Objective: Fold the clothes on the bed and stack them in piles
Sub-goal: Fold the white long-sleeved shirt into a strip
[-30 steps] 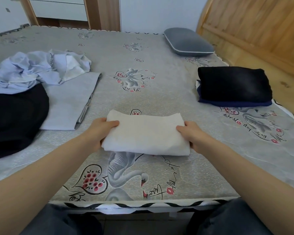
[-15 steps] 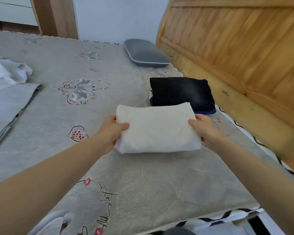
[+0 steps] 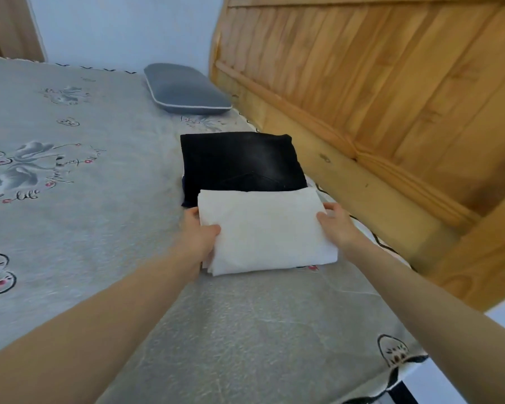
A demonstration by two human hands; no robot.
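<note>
1 head view, looking down-forward, close over bed

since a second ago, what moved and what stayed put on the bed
Both hands carried the folded white garment off the middle of the bed, rightward toward the headboard; its far edge now overlaps the near edge of the black folded pile. The left hand and right hand kept the same grip on its two ends. The pile and the grey pillow stayed where they were.
</note>
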